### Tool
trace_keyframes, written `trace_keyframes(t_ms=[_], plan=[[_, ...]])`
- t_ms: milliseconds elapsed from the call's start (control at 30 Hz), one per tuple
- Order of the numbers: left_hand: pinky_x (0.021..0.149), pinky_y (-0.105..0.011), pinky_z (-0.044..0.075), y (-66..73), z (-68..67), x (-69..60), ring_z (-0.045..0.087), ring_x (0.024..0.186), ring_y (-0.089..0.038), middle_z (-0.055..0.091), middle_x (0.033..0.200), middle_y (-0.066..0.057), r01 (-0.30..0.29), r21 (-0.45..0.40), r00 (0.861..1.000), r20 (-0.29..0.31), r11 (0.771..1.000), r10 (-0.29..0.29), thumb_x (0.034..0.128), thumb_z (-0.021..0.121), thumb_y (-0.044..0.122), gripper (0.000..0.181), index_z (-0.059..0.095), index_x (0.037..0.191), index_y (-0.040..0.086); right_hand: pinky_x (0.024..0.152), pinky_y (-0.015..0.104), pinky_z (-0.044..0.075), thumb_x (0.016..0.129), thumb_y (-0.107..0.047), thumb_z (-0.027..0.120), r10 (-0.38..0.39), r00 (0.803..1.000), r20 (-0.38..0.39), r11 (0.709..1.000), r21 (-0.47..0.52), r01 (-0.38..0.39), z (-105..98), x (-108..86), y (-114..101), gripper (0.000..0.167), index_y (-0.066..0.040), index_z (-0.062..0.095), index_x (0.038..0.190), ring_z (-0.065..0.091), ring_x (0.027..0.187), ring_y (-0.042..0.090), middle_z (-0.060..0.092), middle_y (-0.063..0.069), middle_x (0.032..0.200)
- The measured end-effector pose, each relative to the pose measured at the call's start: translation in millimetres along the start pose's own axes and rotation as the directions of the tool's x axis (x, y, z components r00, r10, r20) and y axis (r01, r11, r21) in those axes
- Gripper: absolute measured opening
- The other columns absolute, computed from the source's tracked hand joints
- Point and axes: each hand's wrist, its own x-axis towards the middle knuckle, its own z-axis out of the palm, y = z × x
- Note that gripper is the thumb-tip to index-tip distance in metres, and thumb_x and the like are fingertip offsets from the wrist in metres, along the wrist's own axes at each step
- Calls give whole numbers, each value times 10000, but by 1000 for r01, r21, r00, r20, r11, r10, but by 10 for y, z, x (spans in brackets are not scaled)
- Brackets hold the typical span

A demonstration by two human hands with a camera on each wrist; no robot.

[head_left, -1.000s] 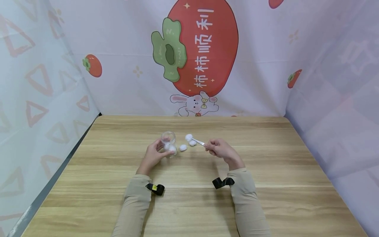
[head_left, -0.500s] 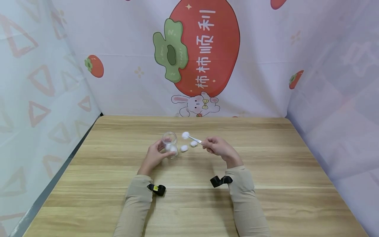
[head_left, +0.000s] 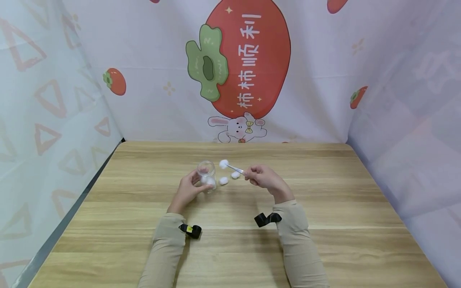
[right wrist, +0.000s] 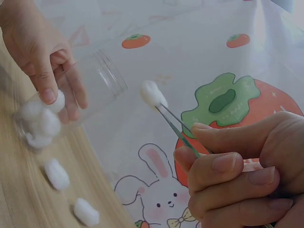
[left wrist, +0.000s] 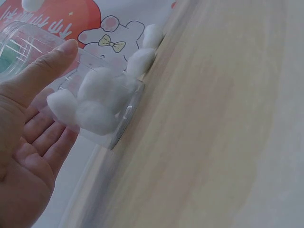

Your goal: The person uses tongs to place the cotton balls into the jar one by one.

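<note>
My left hand (head_left: 189,190) grips a clear, lidless jar (head_left: 206,169) that stands on the table, thumb on one side and fingers on the other. Several white cotton balls (left wrist: 97,102) lie in the bottom of the jar. Between thumb and forefinger, my right hand (head_left: 265,177) pinches metal tweezers (right wrist: 178,124). Their tips hold one cotton ball (right wrist: 153,93) in the air, to the right of the jar's mouth and apart from it. Two loose cotton balls, a nearer one (head_left: 223,181) and a farther one (head_left: 235,175), lie on the table right of the jar.
The wooden table (head_left: 230,248) reaches back to a printed curtain (head_left: 151,104) with a large persimmon and a rabbit. Curtains also hang at the left and right sides. Black straps (head_left: 191,231) sit on both sleeves near the wrists.
My right hand has lifted a cotton ball with the tweezers off the spot by the others and carried it left, toward the jar's mouth. The left hand and jar have stayed in place.
</note>
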Motion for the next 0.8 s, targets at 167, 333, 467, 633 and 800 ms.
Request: trace_keyframes(t_ms=[167,333,467,633,800], plan=[[1154,-415,433,-8,8,-6,523,1317,-359,537,1391,-246,1,-6,1000,0,1000,-1,724,841,150,760,476,1372,-6,471,169,235,992,-166,509,-14,1000,7,1000,-10,14,38,27,-30,256,37,566,847,304,509,73,395,-60,556],[1164,-408,424,-6,3,0,527,1315,-353,552,1377,-240,-4,-13,1000,-4,1000,3,730,836,150,725,498,1356,10,473,175,225,992,-163,513,-25,1000,7,1000,-19,25,75,49,-78,254,29,570,836,294,502,78,384,-57,549],[1161,-415,427,-6,-12,-11,533,1308,-352,565,1365,-235,-6,-13,1000,-13,1000,6,728,836,140,705,513,1343,16,481,178,236,991,-166,516,-39,999,20,999,-21,39,116,60,-123,259,33,574,835,322,518,80,397,-56,555],[1168,-422,418,-7,0,-7,518,1326,-344,557,1387,-209,-15,-20,1000,11,1000,16,733,833,151,686,526,1337,44,475,176,235,988,-149,518,-41,999,21,999,-11,41,148,58,-157,253,40,576,830,324,520,83,396,-53,557],[1174,-418,411,-5,1,6,503,1340,-346,534,1410,-212,0,-19,1000,17,1000,0,738,833,169,698,516,1349,52,491,182,240,989,-162,521,-44,999,30,999,-24,45,173,79,-158,274,82,572,876,332,537,87,394,-52,566]])
